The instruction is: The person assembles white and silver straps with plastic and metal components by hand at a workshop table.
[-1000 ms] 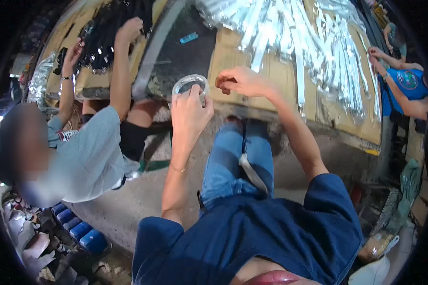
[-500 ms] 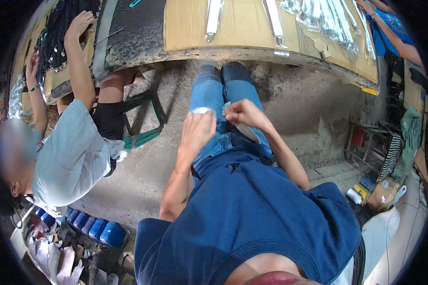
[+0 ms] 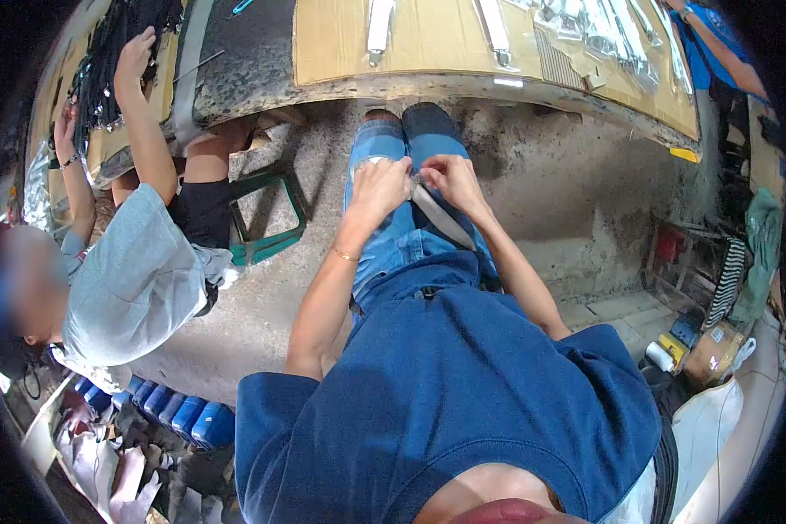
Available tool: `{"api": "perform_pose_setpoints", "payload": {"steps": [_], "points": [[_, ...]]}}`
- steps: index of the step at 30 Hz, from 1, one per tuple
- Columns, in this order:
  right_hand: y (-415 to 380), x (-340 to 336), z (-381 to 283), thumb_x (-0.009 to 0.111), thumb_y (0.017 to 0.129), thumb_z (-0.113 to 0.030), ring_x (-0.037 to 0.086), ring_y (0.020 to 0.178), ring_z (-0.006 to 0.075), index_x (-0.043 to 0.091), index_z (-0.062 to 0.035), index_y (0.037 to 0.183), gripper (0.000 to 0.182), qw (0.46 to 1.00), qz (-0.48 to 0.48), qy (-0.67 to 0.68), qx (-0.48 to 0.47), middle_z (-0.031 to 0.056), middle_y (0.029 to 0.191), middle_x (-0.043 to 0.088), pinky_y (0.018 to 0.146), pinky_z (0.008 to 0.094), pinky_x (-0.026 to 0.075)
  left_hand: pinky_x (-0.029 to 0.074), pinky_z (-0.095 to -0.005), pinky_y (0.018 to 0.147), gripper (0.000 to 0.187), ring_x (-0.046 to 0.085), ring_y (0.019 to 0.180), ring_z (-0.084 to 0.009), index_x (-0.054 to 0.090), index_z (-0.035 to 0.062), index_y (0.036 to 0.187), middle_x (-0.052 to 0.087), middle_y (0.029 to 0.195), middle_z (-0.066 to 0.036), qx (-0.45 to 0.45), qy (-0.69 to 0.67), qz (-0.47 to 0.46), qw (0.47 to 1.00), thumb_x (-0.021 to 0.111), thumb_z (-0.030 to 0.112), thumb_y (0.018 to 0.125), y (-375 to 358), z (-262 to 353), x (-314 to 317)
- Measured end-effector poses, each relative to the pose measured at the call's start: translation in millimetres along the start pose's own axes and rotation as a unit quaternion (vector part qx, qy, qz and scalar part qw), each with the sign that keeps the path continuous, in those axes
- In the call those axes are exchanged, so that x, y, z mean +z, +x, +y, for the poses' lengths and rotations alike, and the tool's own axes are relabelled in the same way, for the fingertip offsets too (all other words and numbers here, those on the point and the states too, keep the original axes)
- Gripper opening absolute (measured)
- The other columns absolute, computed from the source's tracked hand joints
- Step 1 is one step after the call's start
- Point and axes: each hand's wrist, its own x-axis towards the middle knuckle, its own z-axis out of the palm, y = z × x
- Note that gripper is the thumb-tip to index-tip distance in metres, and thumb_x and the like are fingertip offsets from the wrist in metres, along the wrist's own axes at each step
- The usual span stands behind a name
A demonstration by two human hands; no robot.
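In the head view, the person's left hand [image 3: 379, 189] is curled over the lap around a pale, shiny thing [image 3: 375, 160], probably a roll of tape. The right hand [image 3: 452, 182] is beside it, partly closed, its thumb and forefinger drawn together near the left fingertips. A pale strip [image 3: 441, 217] slants from just below the fingers towards the waist, above the jeans [image 3: 378, 229]. This fingertip work would seem to go best with the left hand steadying the shiny thing while the right makes only small, light movements. A pinch close to the edge should give better control than a wide grip, and the strip is best kept out from between the fingers, where it could snag.

The fingers and knuckles cover most of the shiny thing, so its full shape cannot be made out. Whether the right fingertips grip anything cannot be told, nor whether the strip touches either hand. Beyond the knees, wrapped white straps [image 3: 381, 28] lie on cardboard [image 3: 437, 54] on the surface [image 3: 345, 91]; the top of the picture cuts off their far ends, and glare blurs the wrapped pieces [image 3: 609, 35] farther right.
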Motion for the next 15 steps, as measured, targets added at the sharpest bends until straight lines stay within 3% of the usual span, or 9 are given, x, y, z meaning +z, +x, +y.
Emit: {"api": "perform_pose_setpoints", "payload": {"steps": [5,11,15], "points": [[5,1,9,0.066,0.083,-0.009,0.069,0.07,0.0179,0.07,0.003,0.096,0.018,0.999,0.022,0.034,0.006,0.016,0.077,0.071,0.066,0.0309,0.053,0.053,-0.0465,0.069,0.018,0.067,0.076,-0.0359,0.069,0.0111,0.095,0.068,0.08,-0.017,-0.035,-0.004,0.025,0.999,0.062,0.025,0.085,8,0,9],[7,6,15,0.068,0.082,-0.011,0.067,0.064,0.0159,0.072,0.0036,0.091,0.018,0.998,0.007,0.054,0.024,0.0151,0.074,0.07,0.061,0.0311,0.052,0.054,-0.0459,0.068,0.017,0.068,0.075,-0.0352,0.071,0.0117,0.091,0.068,0.077,-0.018,-0.024,0.005,0.034,0.999,0.062,0.025,0.085,12,-8,15],[7,8,11,0.069,0.082,-0.011,0.067,0.062,0.0169,0.072,0.0031,0.091,0.018,0.998,0.029,0.042,0.032,0.0165,0.072,0.07,0.061,0.0315,0.052,0.054,-0.0461,0.067,0.017,0.068,0.075,-0.0356,0.071,0.0121,0.092,0.068,0.077,-0.018,-0.028,0.022,0.0,0.999,0.062,0.025,0.085,15,-7,12]]}}
